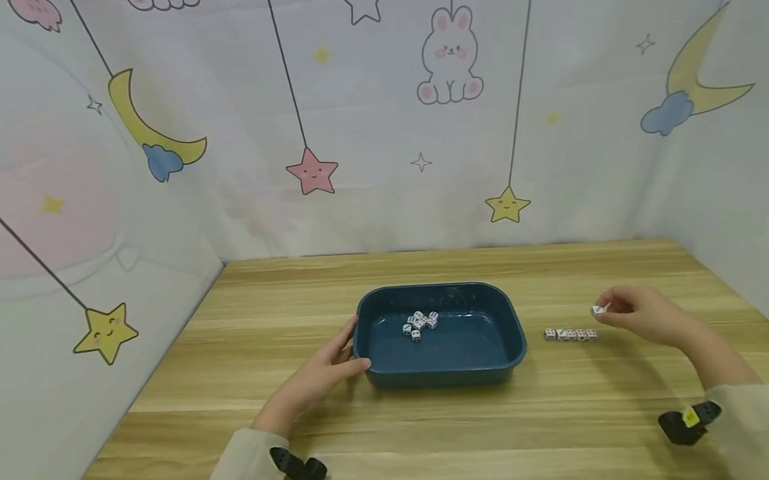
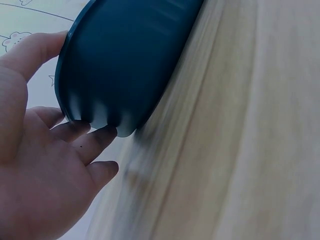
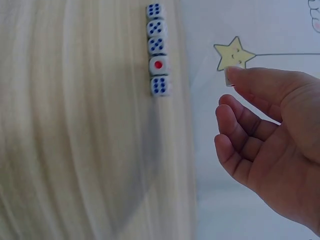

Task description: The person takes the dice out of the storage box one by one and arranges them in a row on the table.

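Cream cloth sleeves (image 1: 243,466).
White cubic die (image 1: 597,310) is pinched by right hand (image 1: 648,317); dark-blue rectangular tray (image 1: 467,346) gripped by left hand (image 1: 321,374).

Site uncertain, home or studio: bunny-and-star fabric backdrop (image 1: 378,109) is hanging before me, around three sides of a wood-grain tabletop (image 1: 452,436).

Left hand (image 1: 319,373) holds blue tray (image 1: 463,349) (loose dice (image 1: 419,323) inside); right hand (image 1: 644,314) pinches die (image 1: 597,310) near dice row (image 1: 571,335).
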{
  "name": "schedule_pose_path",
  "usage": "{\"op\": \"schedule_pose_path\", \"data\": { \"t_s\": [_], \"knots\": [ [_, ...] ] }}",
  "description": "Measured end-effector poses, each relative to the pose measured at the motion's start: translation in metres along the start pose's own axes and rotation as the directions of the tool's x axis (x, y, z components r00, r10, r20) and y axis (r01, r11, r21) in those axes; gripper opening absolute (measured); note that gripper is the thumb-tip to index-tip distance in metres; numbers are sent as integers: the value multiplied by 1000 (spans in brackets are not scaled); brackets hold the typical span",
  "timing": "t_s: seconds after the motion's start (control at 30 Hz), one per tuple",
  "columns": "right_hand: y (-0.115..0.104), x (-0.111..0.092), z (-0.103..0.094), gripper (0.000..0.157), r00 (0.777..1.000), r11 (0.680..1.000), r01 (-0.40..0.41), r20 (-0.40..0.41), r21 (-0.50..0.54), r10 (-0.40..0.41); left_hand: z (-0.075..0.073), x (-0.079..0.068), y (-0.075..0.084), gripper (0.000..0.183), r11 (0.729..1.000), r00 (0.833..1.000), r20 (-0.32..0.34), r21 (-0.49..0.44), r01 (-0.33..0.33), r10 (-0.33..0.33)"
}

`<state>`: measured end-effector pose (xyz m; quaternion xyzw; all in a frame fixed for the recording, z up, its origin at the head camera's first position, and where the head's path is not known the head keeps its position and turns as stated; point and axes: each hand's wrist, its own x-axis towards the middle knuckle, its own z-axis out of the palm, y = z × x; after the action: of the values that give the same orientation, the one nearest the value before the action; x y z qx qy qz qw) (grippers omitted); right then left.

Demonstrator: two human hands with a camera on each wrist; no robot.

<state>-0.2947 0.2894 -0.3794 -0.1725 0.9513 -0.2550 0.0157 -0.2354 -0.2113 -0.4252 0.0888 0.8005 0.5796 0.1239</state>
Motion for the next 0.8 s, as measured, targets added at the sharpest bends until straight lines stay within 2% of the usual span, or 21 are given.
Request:
{"op": "schedule_pose_path", "data": {
  "t_s": [0.17,0.37,0.8],
  "knots": [
    [13,-3,5,21,1000,999,-21,15,26,21,0,0,-1,81,1000,1000,2,2,-3,3],
    [25,-6,11,18,1000,1000,-28,7,4,28,0,-1,0,80,1000,1000,7,0,-6,6],
    [32,-6,23,22,995,997,-82,53,16,81,0,-1,1,80,1000,1000,3,6,-3,2]
  ]
}}
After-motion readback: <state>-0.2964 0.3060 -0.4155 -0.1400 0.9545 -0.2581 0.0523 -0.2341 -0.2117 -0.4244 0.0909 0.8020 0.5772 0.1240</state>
